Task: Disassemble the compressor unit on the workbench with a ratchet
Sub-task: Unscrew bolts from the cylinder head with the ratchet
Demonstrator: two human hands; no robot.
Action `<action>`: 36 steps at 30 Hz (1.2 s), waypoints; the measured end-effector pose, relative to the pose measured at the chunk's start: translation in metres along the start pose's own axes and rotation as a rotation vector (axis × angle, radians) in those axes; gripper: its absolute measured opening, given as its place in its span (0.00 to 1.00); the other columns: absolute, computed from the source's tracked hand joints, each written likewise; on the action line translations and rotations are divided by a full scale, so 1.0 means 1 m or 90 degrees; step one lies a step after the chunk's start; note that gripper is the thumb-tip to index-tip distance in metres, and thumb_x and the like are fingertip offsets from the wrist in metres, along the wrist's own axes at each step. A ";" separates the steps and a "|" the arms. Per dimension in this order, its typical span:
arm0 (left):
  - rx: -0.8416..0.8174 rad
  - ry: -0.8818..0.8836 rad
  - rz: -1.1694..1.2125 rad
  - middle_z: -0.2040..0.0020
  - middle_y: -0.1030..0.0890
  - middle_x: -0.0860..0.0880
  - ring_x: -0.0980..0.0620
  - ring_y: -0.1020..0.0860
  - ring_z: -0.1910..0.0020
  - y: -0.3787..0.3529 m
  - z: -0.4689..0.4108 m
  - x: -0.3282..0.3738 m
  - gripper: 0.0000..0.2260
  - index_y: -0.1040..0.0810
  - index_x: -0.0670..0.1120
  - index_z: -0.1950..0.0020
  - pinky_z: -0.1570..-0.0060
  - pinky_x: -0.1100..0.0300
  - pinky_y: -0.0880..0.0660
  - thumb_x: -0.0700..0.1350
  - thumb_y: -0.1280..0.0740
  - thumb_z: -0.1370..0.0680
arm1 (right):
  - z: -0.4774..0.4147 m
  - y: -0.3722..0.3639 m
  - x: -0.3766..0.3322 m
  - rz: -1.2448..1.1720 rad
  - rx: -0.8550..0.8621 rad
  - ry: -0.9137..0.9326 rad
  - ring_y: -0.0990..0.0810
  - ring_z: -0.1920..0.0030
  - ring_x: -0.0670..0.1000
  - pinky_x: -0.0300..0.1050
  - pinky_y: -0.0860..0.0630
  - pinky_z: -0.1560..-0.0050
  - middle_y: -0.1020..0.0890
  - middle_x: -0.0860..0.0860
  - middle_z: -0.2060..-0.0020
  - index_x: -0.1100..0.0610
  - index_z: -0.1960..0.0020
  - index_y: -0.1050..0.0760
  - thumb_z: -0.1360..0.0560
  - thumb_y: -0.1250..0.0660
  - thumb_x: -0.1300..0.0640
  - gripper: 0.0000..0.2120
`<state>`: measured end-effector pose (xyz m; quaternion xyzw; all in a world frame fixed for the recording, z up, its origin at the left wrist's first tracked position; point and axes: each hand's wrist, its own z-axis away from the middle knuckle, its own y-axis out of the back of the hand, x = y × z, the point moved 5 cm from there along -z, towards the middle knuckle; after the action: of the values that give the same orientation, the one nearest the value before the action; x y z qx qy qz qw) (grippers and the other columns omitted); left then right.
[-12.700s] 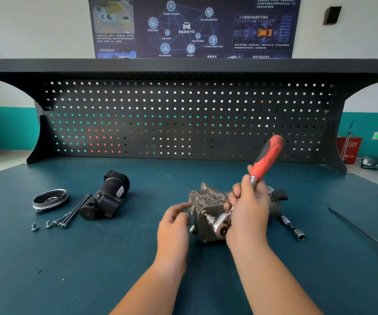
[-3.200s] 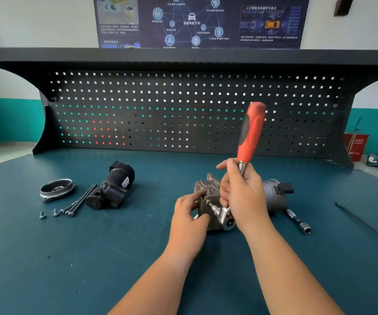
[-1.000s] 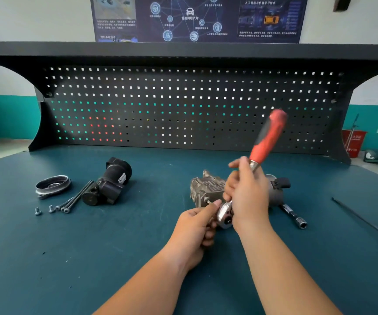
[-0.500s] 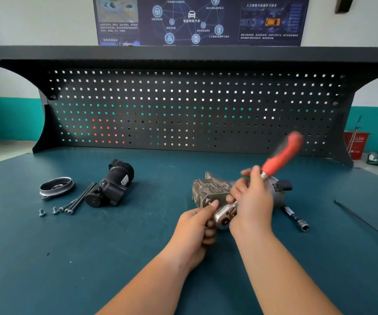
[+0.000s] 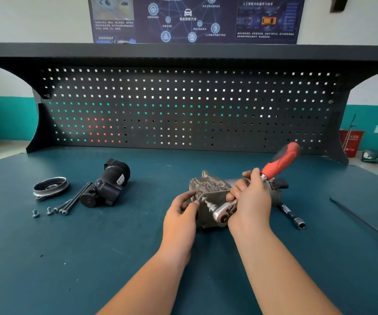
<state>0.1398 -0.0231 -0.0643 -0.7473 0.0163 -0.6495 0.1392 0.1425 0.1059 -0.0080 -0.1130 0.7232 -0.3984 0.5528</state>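
- Workbench top [image 5: 92, 258], covered in dark teal matting, fills the lower half of the frame.
- Black pegboard [image 5: 183, 105] stands along its far edge, under a dark shelf.
- Dark blue poster [image 5: 194, 19] with a network diagram hangs on the wall at the top centre.
- Compressor unit [image 5: 208, 189], a grey metal body lying on its side, sits on the mat just right of centre, with its ribbed end face turned toward the viewer.
- Ratchet [image 5: 223, 212] has its chrome head at the compressor's near face. A short socket stub points left into the housing, and the red handle slants up toward the right.
- Right hand [image 5: 251, 201] is clenched around the ratchet's shank, between the head and the red grip.
- Left hand [image 5: 180, 214] grasps the compressor's near-left edge with curled fingers. The thumb tip is just beside the socket stub.
- Black cylindrical housing [image 5: 108, 184] lies on the mat left of centre, well apart from the compressor.
- Screwdriver [image 5: 365, 226] with a thin dark shaft and a yellow handle lies at the right edge.
- Pulley ring [image 5: 50, 186] rests flat at the far left.
- Extension bar [image 5: 291, 215] lies just right of the right hand, on the mat.
- Long bolts [image 5: 75, 198] lie together between the pulley ring and the black housing.
- Two short screws [image 5: 35, 213] sit just left of the bolt heads.
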 end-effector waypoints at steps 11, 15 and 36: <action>-0.063 0.005 0.013 0.47 0.20 0.37 0.40 0.21 0.47 -0.001 0.007 0.007 0.10 0.21 0.46 0.43 0.46 0.38 0.25 0.44 0.35 0.22 | 0.041 -0.040 -0.007 0.529 -0.480 0.447 0.24 0.64 0.44 0.43 0.27 0.57 0.23 0.35 0.68 0.42 0.61 0.30 0.25 0.43 0.43 0.08; -0.048 0.001 0.044 0.53 0.17 0.43 0.49 0.19 0.56 -0.001 0.007 0.007 0.10 0.21 0.46 0.44 0.54 0.49 0.21 0.39 0.38 0.22 | 0.036 -0.037 -0.008 0.398 -0.432 0.321 0.31 0.75 0.42 0.34 0.33 0.69 0.28 0.41 0.76 0.49 0.60 0.27 0.21 0.39 0.54 0.09; -0.161 0.135 0.096 0.77 0.41 0.52 0.57 0.45 0.80 -0.018 0.013 0.002 0.22 0.38 0.49 0.75 0.80 0.66 0.47 0.49 0.33 0.24 | 0.018 -0.011 -0.002 -0.010 -0.044 0.057 0.40 0.80 0.43 0.33 0.38 0.79 0.38 0.43 0.81 0.55 0.63 0.35 0.19 0.44 0.54 0.14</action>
<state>0.1500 -0.0041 -0.0599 -0.6830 0.1687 -0.7050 0.0897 0.1560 0.0920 -0.0004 -0.1201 0.7597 -0.3821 0.5123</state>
